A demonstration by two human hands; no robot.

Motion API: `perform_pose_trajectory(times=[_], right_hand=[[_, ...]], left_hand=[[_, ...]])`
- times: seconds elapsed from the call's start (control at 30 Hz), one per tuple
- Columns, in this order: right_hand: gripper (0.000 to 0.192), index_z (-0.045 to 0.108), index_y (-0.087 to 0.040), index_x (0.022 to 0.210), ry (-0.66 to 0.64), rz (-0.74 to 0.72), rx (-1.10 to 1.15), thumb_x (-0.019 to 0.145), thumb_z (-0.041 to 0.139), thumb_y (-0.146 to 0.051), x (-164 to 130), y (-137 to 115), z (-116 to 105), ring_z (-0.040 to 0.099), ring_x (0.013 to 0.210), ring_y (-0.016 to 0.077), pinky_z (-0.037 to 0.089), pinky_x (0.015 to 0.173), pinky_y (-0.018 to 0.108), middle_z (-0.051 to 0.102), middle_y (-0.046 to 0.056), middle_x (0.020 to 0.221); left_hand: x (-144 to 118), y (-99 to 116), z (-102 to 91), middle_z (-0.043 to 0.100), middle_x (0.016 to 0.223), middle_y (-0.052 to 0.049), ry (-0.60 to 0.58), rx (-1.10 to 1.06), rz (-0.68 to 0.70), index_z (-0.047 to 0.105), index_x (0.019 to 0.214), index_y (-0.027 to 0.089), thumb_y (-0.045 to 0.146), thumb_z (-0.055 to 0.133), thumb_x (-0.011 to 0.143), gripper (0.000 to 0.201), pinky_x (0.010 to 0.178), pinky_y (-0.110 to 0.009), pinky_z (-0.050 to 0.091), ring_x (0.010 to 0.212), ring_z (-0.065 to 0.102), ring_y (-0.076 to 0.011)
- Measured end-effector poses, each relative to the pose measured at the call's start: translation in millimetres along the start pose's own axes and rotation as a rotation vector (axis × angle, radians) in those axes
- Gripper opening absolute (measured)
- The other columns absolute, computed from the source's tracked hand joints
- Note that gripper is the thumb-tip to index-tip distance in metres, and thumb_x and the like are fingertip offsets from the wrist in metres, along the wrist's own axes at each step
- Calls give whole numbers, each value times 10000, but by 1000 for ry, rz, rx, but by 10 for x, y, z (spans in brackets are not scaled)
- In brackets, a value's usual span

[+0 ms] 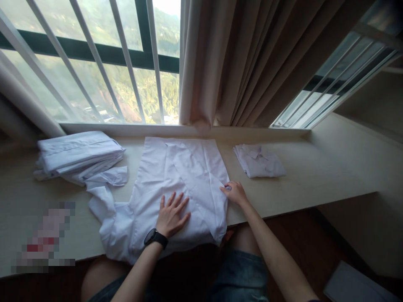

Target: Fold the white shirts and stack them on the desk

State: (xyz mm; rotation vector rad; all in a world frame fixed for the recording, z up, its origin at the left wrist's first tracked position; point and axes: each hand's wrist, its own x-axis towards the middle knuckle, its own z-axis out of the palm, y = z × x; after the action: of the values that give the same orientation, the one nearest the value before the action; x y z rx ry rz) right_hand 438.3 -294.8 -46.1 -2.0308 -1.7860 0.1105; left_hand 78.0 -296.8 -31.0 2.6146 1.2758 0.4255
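A white shirt lies spread on the ledge in front of me, its lower part hanging over the near edge. One sleeve is folded across its body, while the other sleeve trails out to the left. My left hand, with a black watch at the wrist, rests flat on the cloth with fingers spread. At the shirt's right edge, my right hand pinches the fabric of the folded sleeve between thumb and fingers.
A stack of folded white shirts stands at the left. On the right lies one folded shirt. A pixelated item is at the far left of the wooden ledge. Behind are a barred window and curtains.
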Motion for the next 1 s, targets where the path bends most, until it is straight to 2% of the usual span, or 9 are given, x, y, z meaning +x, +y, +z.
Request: perform_pose_trajectory(times=[0.1, 0.27, 0.6, 0.77, 0.83, 0.9, 1.0], right_hand=[[271, 709, -210, 798, 56, -15, 135, 832, 649, -472, -130, 160, 144, 638, 924, 224, 444, 922, 356, 716, 69, 915], [280, 675, -212, 763, 188, 58, 272, 783, 650, -490, -124, 237, 264, 630, 856, 226, 461, 875, 365, 701, 63, 863], [269, 637, -229, 700, 203, 43, 361, 768, 629, -489, -149, 307, 243, 644, 881, 228, 480, 860, 356, 713, 56, 877], [290, 659, -222, 743, 271, 69, 331, 846, 578, -481, -191, 225, 276, 617, 891, 239, 467, 887, 383, 703, 79, 882], [293, 663, -217, 746, 306, 66, 305, 872, 565, -463, -214, 196, 297, 605, 910, 244, 467, 899, 390, 695, 88, 890], [286, 668, -214, 748, 325, 47, 279, 881, 567, -446, -231, 184, 312, 599, 915, 241, 474, 898, 386, 687, 89, 899], [274, 669, -210, 743, 326, 24, 251, 879, 582, -430, -238, 185, 312, 593, 921, 240, 483, 894, 384, 678, 91, 917]], left_hand=[[-5, 10, 7, 430, 1570, -14, -2, 4, -5, 489, 1470, 375, 524, 496, 940, 550, 1208, -633, 59, 1480, 297, -342], [-15, 18, 23, 428, 1572, -13, -3, 17, -7, 487, 1472, 372, 534, 488, 944, 552, 1209, -626, 60, 1483, 294, -337], [-19, 48, 30, 446, 1559, -29, 11, 16, -19, 505, 1458, 360, 526, 501, 937, 547, 1200, -639, 92, 1471, 320, -335], [-22, 48, 23, 506, 1511, -62, 39, -9, -12, 556, 1415, 320, 495, 552, 910, 535, 1189, -649, 145, 1441, 362, -348], [84, 33, 7, 566, 1445, -87, 66, -58, -31, 593, 1377, 288, 455, 547, 914, 495, 1178, -588, 252, 1379, 445, -331], [302, -3, -26, 594, 1395, -116, 117, -155, -107, 602, 1365, 235, 398, 523, 923, 477, 1143, -493, 355, 1309, 516, -297], [808, -129, -95, 581, 1400, -123, 184, -407, -326, 574, 1389, 194, 319, 554, 883, 521, 1121, -419, 391, 1289, 532, -273]])
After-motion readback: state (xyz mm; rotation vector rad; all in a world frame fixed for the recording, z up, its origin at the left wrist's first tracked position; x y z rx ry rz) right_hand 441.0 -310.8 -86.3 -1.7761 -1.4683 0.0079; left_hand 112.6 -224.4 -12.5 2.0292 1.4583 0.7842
